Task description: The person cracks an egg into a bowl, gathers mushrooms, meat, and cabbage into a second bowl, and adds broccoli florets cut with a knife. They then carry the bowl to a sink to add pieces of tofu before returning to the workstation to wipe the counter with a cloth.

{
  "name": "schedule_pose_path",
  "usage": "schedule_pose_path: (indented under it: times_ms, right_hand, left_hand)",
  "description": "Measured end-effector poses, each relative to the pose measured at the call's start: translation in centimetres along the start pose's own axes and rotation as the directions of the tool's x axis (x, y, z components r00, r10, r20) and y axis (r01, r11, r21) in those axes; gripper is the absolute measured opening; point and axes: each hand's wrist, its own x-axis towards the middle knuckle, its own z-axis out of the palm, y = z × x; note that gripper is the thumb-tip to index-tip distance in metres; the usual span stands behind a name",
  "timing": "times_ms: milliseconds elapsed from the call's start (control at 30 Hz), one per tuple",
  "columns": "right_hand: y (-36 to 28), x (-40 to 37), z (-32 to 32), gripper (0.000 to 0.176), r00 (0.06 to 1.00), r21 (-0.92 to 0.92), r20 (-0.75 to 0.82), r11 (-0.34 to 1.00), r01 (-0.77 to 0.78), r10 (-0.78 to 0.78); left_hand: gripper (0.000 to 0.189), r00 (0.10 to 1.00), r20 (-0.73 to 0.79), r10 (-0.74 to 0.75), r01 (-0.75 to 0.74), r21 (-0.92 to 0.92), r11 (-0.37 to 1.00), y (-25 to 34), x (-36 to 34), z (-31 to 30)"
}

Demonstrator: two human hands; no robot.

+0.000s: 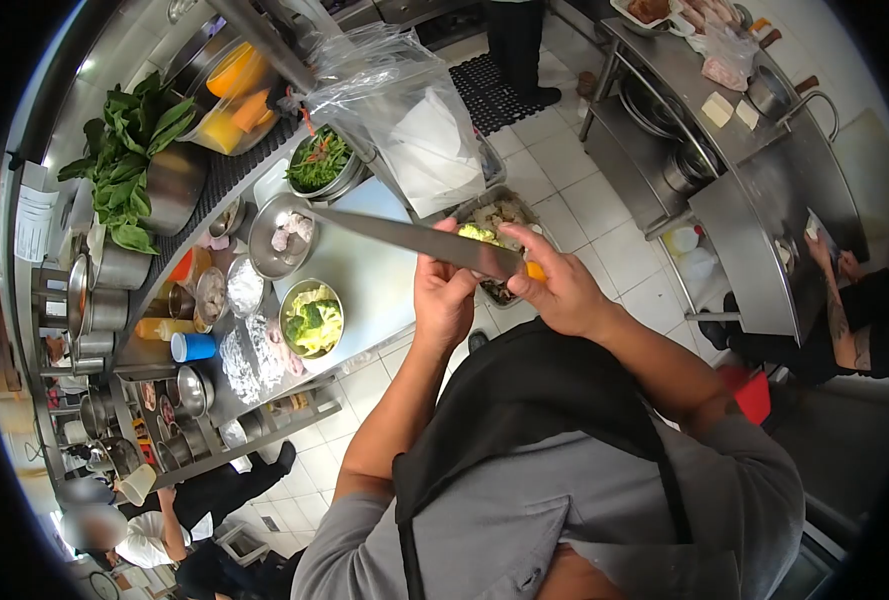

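A large kitchen knife [419, 238] extends from my right hand [562, 287] toward the left, blade over the white cutting board [369, 275]. That hand is closed on its handle, and a bit of yellow handle shows between the fingers. My left hand [444, 297] is closed close against the blade, fingers partly behind it; I cannot tell what it grips. A yellow-green vegetable piece [478, 233] shows just past the blade, between both hands. A metal bowl of cut broccoli [312, 320] sits on the board's near left, beside a bowl with pale meat pieces [289, 234].
Behind my hands stands a scrap-filled bin [517, 212]. A clear plastic bag [424, 135] hangs beside the counter. Leafy greens [136, 140], a bowl of chopped greens [319, 160] and white powder [249, 360] lie leftward. Co-workers stand at lower left, top and right, by a steel table [754, 235].
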Motion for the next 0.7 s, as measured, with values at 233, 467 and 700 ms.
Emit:
schedule_pose_path:
  times_ms: [233,467,700]
  right_hand:
    - [-0.7,0.0,-0.3,0.068,0.996,-0.027,0.088,1.000,-0.001,0.004]
    - [-1.0,0.0,-0.5,0.066,0.995,-0.095,0.103,0.995,0.029,-0.020]
    - [0.5,-0.2,0.0,0.059,0.986,-0.213,0.022,0.963,0.167,-0.166]
  left_hand:
    - [0.062,0.994,0.019,0.108,-0.109,0.150,0.983,0.0,-0.3,0.4]
    - [0.056,0.994,-0.009,0.109,-0.106,0.156,0.982,-0.1,-1.0,0.4]
    - [0.053,0.995,-0.016,0.099,-0.095,0.170,0.981,-0.4,-1.2,0.2]
